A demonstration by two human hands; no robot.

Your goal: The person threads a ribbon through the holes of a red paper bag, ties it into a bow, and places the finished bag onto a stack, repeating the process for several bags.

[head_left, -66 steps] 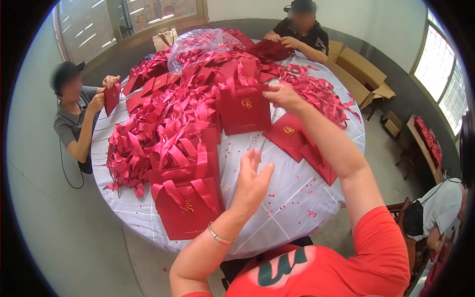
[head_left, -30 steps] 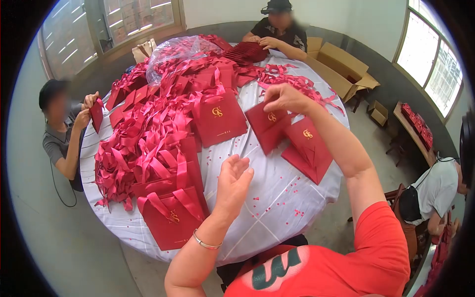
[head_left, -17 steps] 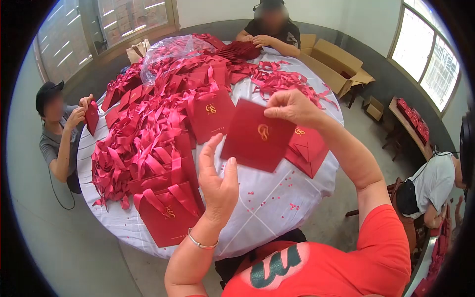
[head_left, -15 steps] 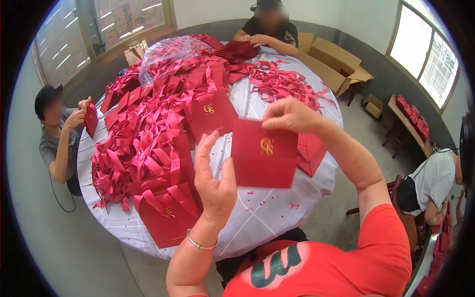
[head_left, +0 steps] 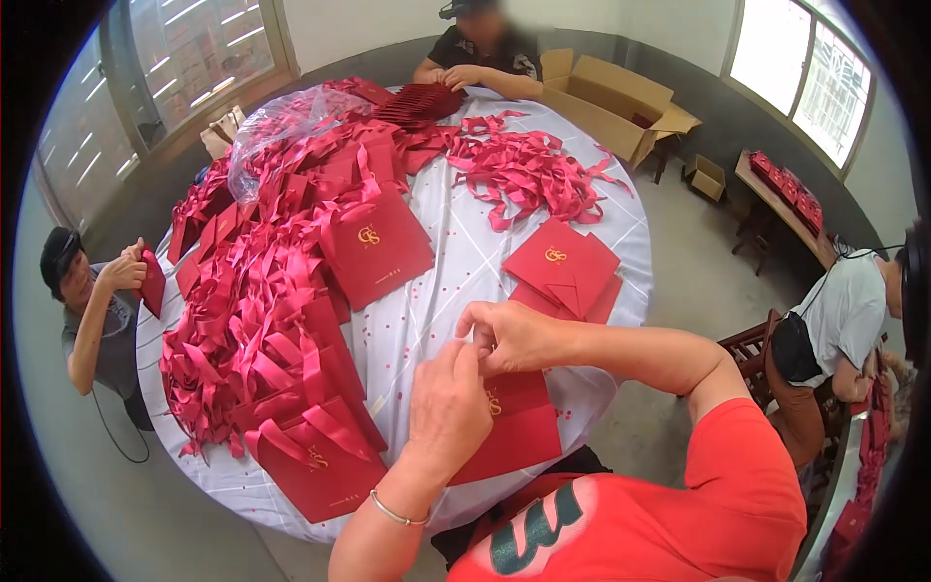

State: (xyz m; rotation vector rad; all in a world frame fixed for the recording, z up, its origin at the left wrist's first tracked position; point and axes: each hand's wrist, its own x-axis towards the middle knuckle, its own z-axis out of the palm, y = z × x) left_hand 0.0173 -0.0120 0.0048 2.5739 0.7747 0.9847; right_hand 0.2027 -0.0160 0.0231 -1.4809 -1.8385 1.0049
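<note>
A flat dark-red paper bag [head_left: 529, 432] with a gold monogram lies near the table's front edge, partly under my hands. My left hand [head_left: 451, 407], with a bracelet at its wrist, covers the bag's left part, its fingers bent together. My right hand [head_left: 514, 339] meets it from the right with the fingertips pinched, just beyond the bag's upper edge. What the fingers pinch is hidden. Beyond my right hand lies a small stack of flat red bags [head_left: 562, 257], the lower ones showing folded bottoms. A red bag with ribbon handles [head_left: 320, 466] lies left of my left wrist.
A large heap of red bags and ribbons [head_left: 262, 320] covers the left of the round table [head_left: 407, 335], with clear plastic [head_left: 281, 136] on top. Loose ribbons [head_left: 529, 175] lie at the back right. Co-workers sit at left, back and right. A cardboard box [head_left: 621, 102] stands behind.
The red bag has come down from the raised hold to the table's front edge. My left hand has closed from spread fingers, and both hands have come together. The view has shifted slightly.
</note>
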